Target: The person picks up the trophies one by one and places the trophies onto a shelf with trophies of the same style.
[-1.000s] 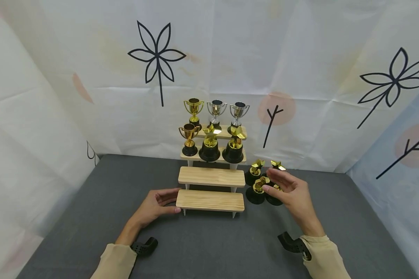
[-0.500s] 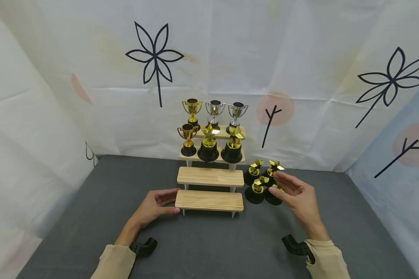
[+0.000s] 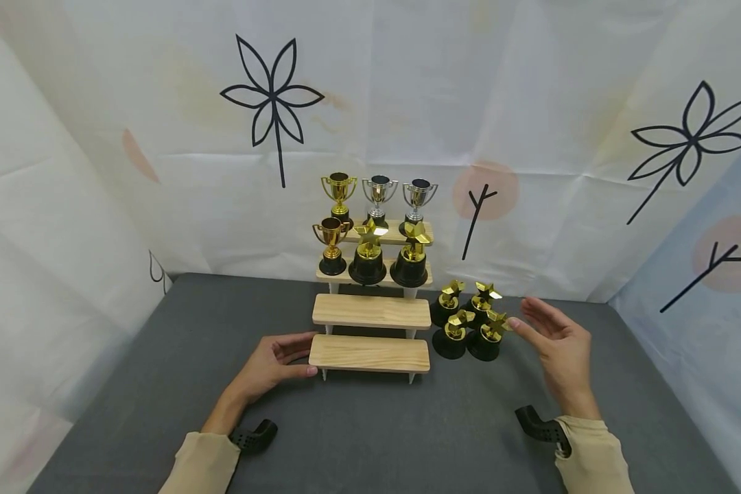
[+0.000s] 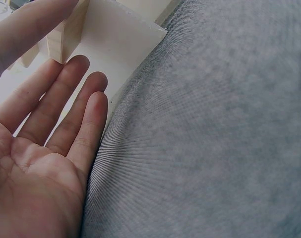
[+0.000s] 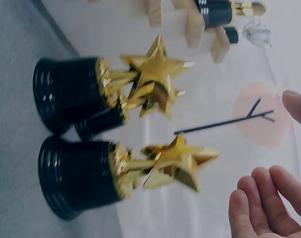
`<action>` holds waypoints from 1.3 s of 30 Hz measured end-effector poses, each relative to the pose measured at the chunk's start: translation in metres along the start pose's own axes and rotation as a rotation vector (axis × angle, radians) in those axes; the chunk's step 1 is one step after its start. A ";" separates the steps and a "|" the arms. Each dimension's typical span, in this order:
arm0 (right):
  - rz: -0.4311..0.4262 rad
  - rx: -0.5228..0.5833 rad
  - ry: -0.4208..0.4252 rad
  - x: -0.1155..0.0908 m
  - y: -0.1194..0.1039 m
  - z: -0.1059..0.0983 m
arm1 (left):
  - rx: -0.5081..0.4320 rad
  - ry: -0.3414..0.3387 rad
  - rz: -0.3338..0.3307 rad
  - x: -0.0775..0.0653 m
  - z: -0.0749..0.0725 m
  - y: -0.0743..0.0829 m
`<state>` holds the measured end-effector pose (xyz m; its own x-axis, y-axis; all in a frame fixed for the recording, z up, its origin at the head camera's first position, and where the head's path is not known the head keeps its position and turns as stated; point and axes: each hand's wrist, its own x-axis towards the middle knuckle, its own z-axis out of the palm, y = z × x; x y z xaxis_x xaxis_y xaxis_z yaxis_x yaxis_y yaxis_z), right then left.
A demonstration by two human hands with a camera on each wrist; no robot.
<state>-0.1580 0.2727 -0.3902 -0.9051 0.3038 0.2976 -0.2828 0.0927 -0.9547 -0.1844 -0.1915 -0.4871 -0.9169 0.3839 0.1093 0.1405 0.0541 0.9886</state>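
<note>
A tiered wooden display stand (image 3: 370,355) occupies the middle of the table. My left hand (image 3: 276,362) touches the left end of its lowest step, thumb at the front corner; in the left wrist view the fingers (image 4: 51,106) lie stretched out beside the stand's white side. To the right of the stand is a cluster of several gold star trophies (image 3: 485,341) on black bases, all upright. My right hand (image 3: 558,350) hovers just right of them with relaxed fingers, holding nothing. In the right wrist view, its fingertips are apart from the nearest star trophy (image 5: 78,176).
On the top step stand one gold cup (image 3: 339,187) and two silver cups, one silver cup (image 3: 379,191) in the middle. Below them are a bronze-coloured cup (image 3: 331,237) and two star trophies, one star trophy (image 3: 410,264) at the right. A patterned cloth (image 3: 531,82) hangs behind the grey table (image 3: 370,439).
My right hand has moved right, away from over the star trophies, so the front right one now shows fully. My left hand stays at the stand. The view has shifted slightly.
</note>
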 end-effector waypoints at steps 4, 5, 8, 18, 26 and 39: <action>0.029 -0.034 0.016 0.003 0.011 -0.005 | -0.003 0.001 0.000 0.000 0.000 0.000; 0.036 -0.041 0.013 0.003 0.014 -0.006 | -0.003 0.001 -0.001 0.000 0.000 0.000; 0.051 -0.066 -0.004 0.004 0.023 -0.008 | -0.010 0.001 -0.013 0.000 -0.001 0.000; 0.115 -0.270 -0.108 0.004 0.053 -0.008 | -0.006 0.007 -0.025 -0.001 0.000 0.003; 0.191 -0.313 -0.166 0.002 0.068 -0.006 | -0.012 0.006 -0.033 -0.001 0.000 0.003; 0.265 -0.440 -0.213 0.002 0.075 -0.002 | -0.004 0.010 -0.049 -0.001 0.000 0.004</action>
<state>-0.1807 0.2819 -0.4615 -0.9843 0.1765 -0.0031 0.0817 0.4402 -0.8942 -0.1835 -0.1917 -0.4837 -0.9265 0.3713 0.0613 0.0934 0.0690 0.9932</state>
